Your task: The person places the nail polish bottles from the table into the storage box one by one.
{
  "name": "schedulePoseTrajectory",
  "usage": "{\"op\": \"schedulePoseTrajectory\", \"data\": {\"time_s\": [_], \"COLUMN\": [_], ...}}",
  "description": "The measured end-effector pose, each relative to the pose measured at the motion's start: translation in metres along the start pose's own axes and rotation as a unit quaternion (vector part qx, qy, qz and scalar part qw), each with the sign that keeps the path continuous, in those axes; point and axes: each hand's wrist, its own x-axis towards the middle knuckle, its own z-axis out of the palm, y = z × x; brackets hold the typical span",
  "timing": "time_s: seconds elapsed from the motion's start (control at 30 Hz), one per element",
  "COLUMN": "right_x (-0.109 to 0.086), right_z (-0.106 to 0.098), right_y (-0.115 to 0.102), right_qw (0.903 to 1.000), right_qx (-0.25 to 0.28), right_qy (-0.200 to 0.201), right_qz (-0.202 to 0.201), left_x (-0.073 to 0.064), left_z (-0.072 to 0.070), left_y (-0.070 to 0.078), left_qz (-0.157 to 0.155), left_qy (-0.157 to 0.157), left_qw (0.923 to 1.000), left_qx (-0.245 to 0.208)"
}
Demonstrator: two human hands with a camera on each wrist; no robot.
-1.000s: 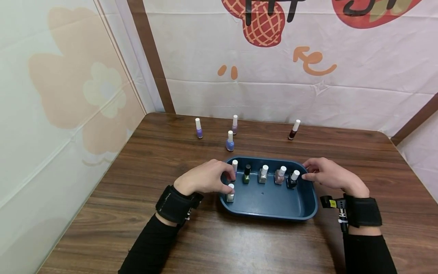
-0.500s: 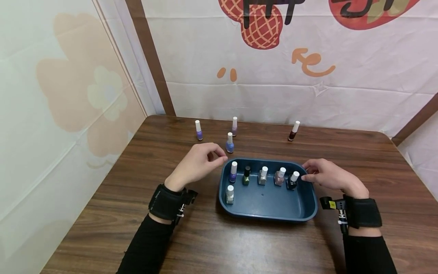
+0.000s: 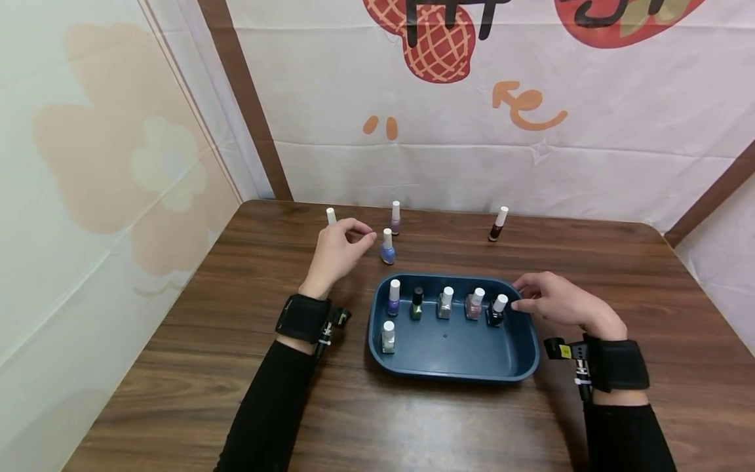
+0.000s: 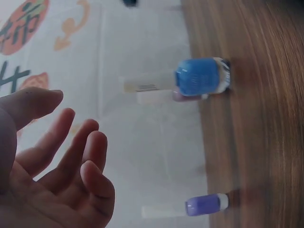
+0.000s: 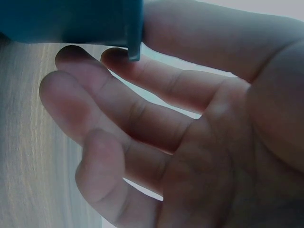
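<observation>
My left hand is over the table's back left part, fingers loosely bent, holding nothing. Just right of its fingertips stands a blue nail polish bottle with a white cap, and a lilac nail polish bottle is behind that. A purple nail polish bottle, mostly hidden by the hand in the head view, shows whole in the left wrist view. My right hand holds the blue tray by its right rim, thumb on the inner side and fingers outside, as the right wrist view shows.
Along the tray's back wall stand several nail polish bottles: purple, green with a black cap, clear, pinkish and black. A whitish bottle stands front left in it. A dark red bottle is at the back right.
My left hand has let go of the whitish bottle in the tray's front left, lifted out and moved to the back among the standing bottles. The right hand stays at the tray.
</observation>
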Motion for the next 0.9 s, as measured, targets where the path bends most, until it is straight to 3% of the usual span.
{"op": "schedulePoseTrajectory", "data": {"time_s": [0.13,0.4,0.9], "right_x": [0.001,0.002,0.002], "right_z": [0.001,0.003,-0.002], "right_y": [0.000,-0.001,0.004], "right_qw": [1.0000,1.0000,1.0000], "right_qx": [-0.004,-0.006,-0.001], "right_qy": [0.003,0.001,0.002], "right_qz": [0.000,-0.005,0.003], "left_x": [0.010,0.020,0.030], "left_z": [0.008,0.025,0.049], "left_y": [-0.010,-0.031,-0.030], "left_qz": [-0.013,-0.051,-0.050], "left_qy": [-0.004,-0.051,-0.075], "left_qw": [0.9998,0.9967,0.9947], "left_qx": [0.014,0.038,0.049]}}
